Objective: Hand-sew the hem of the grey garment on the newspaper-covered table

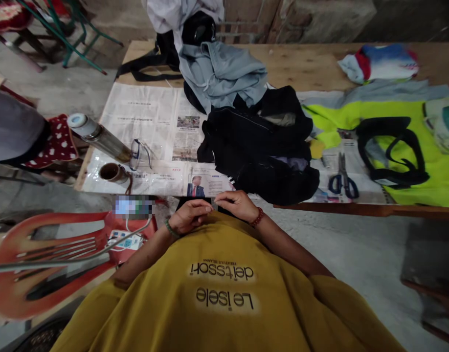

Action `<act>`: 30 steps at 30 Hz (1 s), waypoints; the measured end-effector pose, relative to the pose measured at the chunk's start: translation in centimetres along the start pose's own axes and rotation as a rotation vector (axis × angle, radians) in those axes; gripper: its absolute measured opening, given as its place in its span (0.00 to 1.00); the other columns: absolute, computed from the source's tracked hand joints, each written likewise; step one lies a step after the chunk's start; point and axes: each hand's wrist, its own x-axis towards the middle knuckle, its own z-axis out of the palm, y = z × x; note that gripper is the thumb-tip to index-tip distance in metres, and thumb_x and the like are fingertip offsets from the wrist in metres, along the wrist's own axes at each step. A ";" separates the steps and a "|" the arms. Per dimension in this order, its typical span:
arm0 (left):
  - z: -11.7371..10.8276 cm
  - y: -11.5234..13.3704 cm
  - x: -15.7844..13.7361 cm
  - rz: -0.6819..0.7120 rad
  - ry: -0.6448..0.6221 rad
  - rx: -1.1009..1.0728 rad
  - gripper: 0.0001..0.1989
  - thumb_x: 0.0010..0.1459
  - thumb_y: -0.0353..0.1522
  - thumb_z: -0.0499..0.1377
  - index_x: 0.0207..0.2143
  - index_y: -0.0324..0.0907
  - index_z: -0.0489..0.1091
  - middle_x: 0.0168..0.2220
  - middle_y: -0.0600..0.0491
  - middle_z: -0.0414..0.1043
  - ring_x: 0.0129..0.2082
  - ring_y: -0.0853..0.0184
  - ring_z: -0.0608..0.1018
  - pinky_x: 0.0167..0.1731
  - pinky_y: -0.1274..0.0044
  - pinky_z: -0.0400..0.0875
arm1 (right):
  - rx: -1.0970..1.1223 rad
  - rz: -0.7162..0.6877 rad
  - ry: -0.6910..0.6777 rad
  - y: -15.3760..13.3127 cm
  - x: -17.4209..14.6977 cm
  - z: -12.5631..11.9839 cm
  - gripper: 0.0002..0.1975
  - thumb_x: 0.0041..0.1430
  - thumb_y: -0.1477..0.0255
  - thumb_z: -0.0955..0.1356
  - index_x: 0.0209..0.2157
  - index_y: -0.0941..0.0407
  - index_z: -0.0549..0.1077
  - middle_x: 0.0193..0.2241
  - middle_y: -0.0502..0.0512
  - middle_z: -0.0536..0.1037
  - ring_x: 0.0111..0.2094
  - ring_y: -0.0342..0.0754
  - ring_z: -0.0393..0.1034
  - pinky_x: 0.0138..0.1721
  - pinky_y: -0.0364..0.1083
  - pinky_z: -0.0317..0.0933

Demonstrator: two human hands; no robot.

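Observation:
In front of the mustard shirt, at the table's near edge, my left hand point(190, 215) and my right hand point(239, 204) face each other with fingertips almost meeting. The thumb and fingers of each are pinched together. Whatever they hold, if anything, is too small to make out. Just beyond my right hand a heap of black clothing point(259, 146) lies crumpled on the newspaper point(147, 115). A grey-blue garment point(224, 73) is piled behind it. Dark-handled scissors point(343, 181) rest to the right of the black heap.
On the table's left are a tall bottle point(100, 137), a cup point(112, 173) and glasses point(140, 154). Bright yellow fabric point(386, 110) with a black strap point(389, 151) covers the right side. A red plastic chair point(59, 220) stands at my left, with a power strip point(125, 240) on it.

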 end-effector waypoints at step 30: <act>-1.5 -1.2 0.9 1.110 0.336 1.149 0.08 0.64 0.31 0.61 0.31 0.42 0.76 0.31 0.51 0.73 0.32 0.68 0.76 0.35 0.79 0.73 | -0.186 -0.093 0.095 -0.1 0.1 1.9 0.08 0.63 0.72 0.68 0.33 0.56 0.81 0.32 0.53 0.81 0.33 0.43 0.74 0.41 0.41 0.67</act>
